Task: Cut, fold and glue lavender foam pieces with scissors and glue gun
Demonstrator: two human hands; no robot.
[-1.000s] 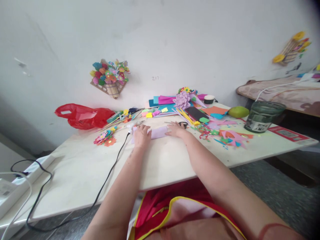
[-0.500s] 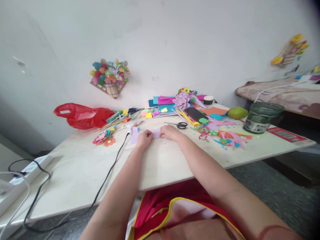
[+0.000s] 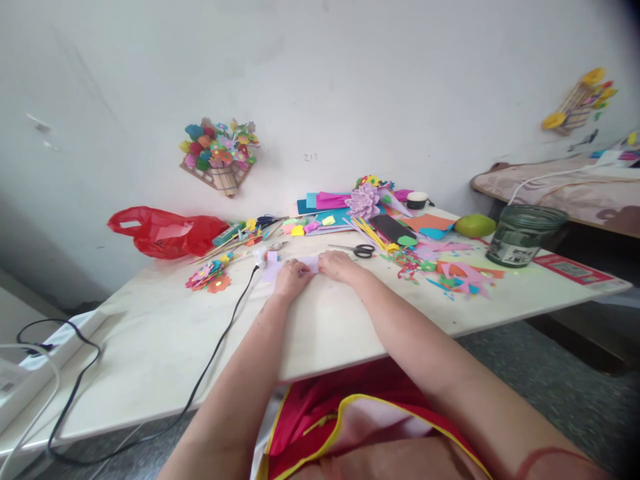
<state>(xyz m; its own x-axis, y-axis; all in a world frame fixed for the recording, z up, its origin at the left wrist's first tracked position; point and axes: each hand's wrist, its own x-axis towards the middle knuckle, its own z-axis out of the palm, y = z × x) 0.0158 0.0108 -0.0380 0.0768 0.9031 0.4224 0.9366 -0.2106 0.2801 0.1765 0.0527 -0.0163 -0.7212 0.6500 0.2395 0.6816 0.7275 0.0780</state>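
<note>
A light purple craft sheet (image 3: 311,261) lies on the table between my hands. My left hand (image 3: 292,280) has its fingers curled together on the sheet's left part, the thumb toward the right. Pressed close beside it, my right hand (image 3: 338,265) pinches the sheet's right end. The fingertips partly hide the sheet. To the left, partly behind my left hand, is more light purple material (image 3: 269,272), with a small purple square (image 3: 272,255) above it. A white-tipped tool (image 3: 260,259) on a black cord rests there. Scissors (image 3: 364,251) lie just beyond my right hand.
Colourful scraps (image 3: 463,277), a phone (image 3: 393,230), a green fruit (image 3: 475,225) and a glass jar (image 3: 523,237) occupy the right side. Foam flowers (image 3: 210,273) and a red plastic bag (image 3: 170,233) are at left. A black cord (image 3: 220,347) crosses the table's left part.
My left hand has shifted slightly right, so the two hands are closer together. The purple sheet between them shows less of its length, and the small purple square has moved a little.
</note>
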